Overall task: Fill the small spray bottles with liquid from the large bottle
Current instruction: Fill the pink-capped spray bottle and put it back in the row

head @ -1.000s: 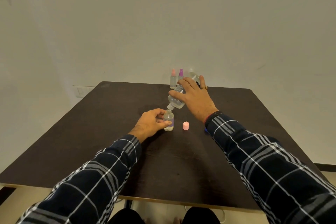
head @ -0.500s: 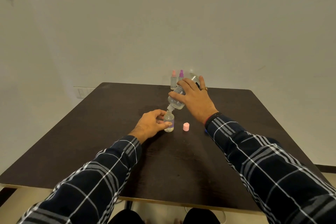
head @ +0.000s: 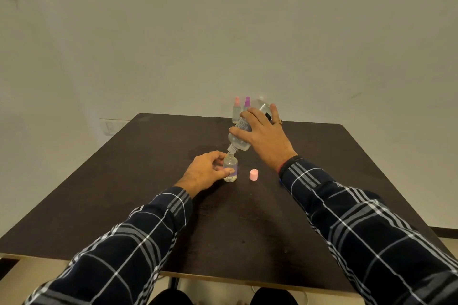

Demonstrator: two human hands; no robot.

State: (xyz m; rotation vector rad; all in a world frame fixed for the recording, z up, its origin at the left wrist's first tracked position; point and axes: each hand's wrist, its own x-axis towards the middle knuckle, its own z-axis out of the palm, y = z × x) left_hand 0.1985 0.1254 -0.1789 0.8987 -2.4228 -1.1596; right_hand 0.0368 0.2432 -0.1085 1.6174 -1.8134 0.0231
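A small clear spray bottle (head: pixel 231 168) stands uncapped on the dark table (head: pixel 124 181), near its middle. My left hand (head: pixel 205 171) holds it upright by its side. My right hand (head: pixel 265 135) grips the large clear bottle (head: pixel 239 140), tilted steeply with its neck pointing down, its mouth just above the small bottle's opening. The small bottle's pink cap (head: pixel 253 175) stands on the table just to the right. Two more small spray bottles stand at the table's far edge, one with a pink top (head: pixel 236 112) and one with a purple top (head: pixel 247 103), partly hidden by my right hand.
A white wall rises close behind the table. A small blue object (head: pixel 281 182) peeks out under my right sleeve. My knees show below the table's near edge.
Almost nothing has moved. The large bottle stays tilted over the small bottle, and both hands keep their hold.
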